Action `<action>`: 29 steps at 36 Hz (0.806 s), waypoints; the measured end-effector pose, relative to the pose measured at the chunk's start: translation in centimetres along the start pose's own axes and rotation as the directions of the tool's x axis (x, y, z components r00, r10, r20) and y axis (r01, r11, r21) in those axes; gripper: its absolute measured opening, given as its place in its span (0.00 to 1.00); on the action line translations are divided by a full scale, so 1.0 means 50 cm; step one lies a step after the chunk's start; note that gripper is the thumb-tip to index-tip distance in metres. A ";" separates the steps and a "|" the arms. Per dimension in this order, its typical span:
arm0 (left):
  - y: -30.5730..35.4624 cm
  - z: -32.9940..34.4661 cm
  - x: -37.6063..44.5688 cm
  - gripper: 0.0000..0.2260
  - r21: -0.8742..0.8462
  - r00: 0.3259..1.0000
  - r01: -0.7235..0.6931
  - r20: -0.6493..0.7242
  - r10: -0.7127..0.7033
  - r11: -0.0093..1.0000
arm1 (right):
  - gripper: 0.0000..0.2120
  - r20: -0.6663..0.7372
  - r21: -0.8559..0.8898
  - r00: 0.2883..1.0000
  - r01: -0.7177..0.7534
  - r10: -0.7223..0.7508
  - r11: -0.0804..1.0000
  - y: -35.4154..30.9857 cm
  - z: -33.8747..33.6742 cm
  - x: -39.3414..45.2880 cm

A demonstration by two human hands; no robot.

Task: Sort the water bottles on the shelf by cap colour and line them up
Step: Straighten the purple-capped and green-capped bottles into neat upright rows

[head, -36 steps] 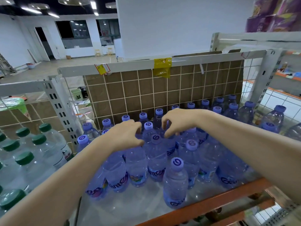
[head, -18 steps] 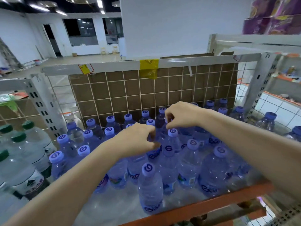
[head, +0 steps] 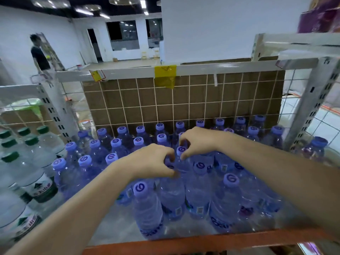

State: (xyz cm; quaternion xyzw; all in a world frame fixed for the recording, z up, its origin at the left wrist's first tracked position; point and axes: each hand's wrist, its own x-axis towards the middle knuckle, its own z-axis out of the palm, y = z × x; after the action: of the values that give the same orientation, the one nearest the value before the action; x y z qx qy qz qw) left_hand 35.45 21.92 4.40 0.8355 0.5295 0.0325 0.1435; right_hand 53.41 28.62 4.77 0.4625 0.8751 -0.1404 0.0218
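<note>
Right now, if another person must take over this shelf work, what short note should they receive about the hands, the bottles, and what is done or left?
Left hand: fingers curled on a purple-cap bottle top in the middle of the group.
Right hand: pinching at the neck of a purple-cap bottle.
Purple-cap bottles fill the middle bay; back rows look lined up.
Green-cap bottles stand apart on the left.
Left: front bottles still stand unevenly; straighten them.

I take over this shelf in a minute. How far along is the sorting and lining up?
Mostly sorted: purple-capped bottles fill this bay in rows at the back, green-capped bottles stand apart on the left. In hand: the left hand and right hand grip bottles mid-shelf around one purple cap. Left: the front bottles stand unevenly, not yet in line.
</note>
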 end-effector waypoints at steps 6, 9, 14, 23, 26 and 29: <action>0.014 0.015 -0.007 0.15 0.060 0.998 0.000 0.061 -0.004 0.998 | 0.15 0.000 -0.012 1.000 0.003 -0.003 1.000 -0.001 0.018 0.000; 0.016 0.016 -0.004 0.13 0.051 0.997 -0.011 0.078 0.007 0.999 | 0.15 -0.009 0.039 1.000 -0.027 0.027 0.999 0.009 0.019 0.001; -0.003 -0.006 0.008 0.12 0.015 0.995 0.003 0.100 -0.004 1.000 | 0.16 0.026 0.101 0.997 -0.068 0.066 0.993 0.018 0.009 -0.009; -0.020 -0.033 0.038 0.08 0.031 0.995 -0.010 0.098 0.007 0.999 | 0.14 0.036 0.113 0.995 -0.100 0.097 0.988 0.018 0.002 -0.008; -0.026 -0.037 0.043 0.08 -0.016 0.994 -0.003 0.114 0.005 1.000 | 0.11 0.029 0.114 0.994 -0.104 0.101 0.988 0.022 0.000 -0.008; -0.035 -0.030 0.047 0.10 -0.034 0.992 0.033 0.124 -0.028 0.999 | 0.12 0.025 0.146 0.993 -0.115 0.112 0.983 0.024 -0.001 -0.007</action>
State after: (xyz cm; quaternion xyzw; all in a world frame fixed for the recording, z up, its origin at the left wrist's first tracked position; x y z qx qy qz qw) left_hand 34.65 25.03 5.13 0.8250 0.5315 -0.0119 0.1917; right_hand 54.59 28.99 4.61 0.5108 0.8344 -0.2070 0.0030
